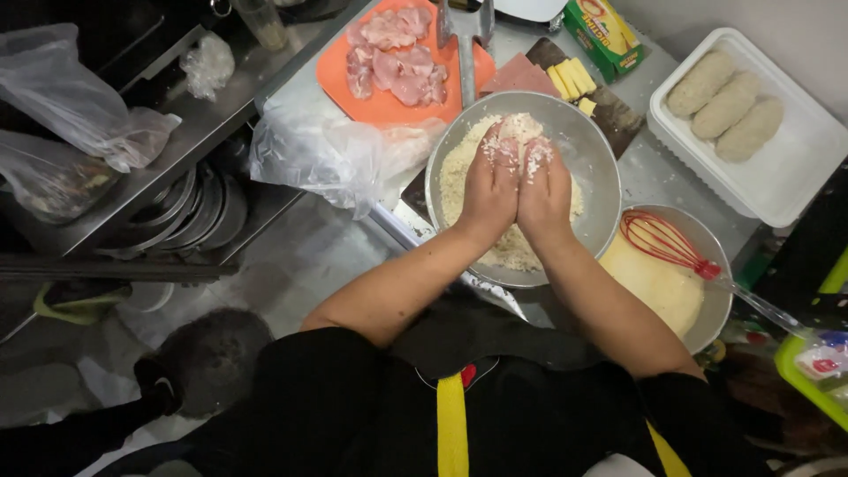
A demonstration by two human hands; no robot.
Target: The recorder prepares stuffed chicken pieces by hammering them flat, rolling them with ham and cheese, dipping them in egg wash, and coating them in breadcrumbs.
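I press my left hand [491, 184] and my right hand [542, 184] side by side, touching each other, over the metal bowl [592, 155] of breadcrumbs [455, 177]. My fingers are curled down and closed around a roll of meat [521, 126], which shows just past my fingertips, already pale with crumbs. Both hands grasp this same piece; crumbs stick on my knuckles.

To do this step well, I think the pressure must be even from both sides, so the roll keeps its long shape and does not open. I should press the crumbs in with the flat of the fingers, not pinch with the tips, and turn the piece so the underside, which I cannot see, is covered too. I should keep it low over the bowl so loose crumbs fall back in.

Just to the right of my right wrist is the second bowl [711, 305] with the yellow egg mix and a red whisk [662, 240]. Farther right and ahead of my fingers, the white tray [795, 177] holds three finished rolls [726, 106]. Straight ahead of my fingertips lies the orange board [371, 102] with raw meat [393, 53], with cheese sticks [572, 79] beside it.
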